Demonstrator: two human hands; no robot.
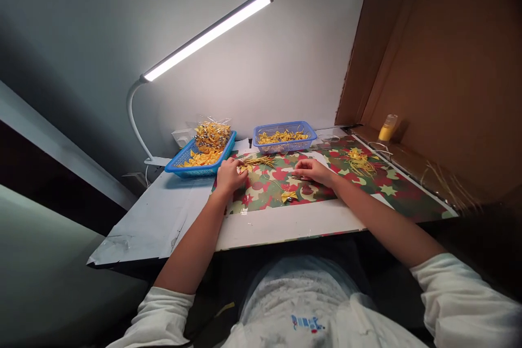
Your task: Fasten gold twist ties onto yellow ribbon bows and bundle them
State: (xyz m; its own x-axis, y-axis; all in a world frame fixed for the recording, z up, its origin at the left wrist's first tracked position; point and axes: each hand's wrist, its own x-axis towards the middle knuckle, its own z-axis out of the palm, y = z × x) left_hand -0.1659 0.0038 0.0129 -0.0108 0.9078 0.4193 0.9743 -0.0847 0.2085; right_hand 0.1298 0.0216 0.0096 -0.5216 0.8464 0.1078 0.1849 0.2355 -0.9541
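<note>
My left hand (230, 175) rests on the patterned mat, its fingers curled at the left end of a bundle of yellow cords (261, 161). What those fingers grip, if anything, is hidden. To the right, my right hand (313, 170) is closed with fingertips together on a thin dark object (302, 178) whose kind I cannot make out. Between the hands and closer to me lies a yellow star-like piece with a small silver bell (289, 197). A thin pale cord trails across the mat near it.
Behind my left hand stands a blue basket (191, 173) of yellow pieces and a bag of belled ones. A violet-blue basket (284, 147) holds corded pieces. More corded stars (359, 162) lie right. A lit lamp (207, 35) arches above; a cardboard wall (440, 65) bounds the right.
</note>
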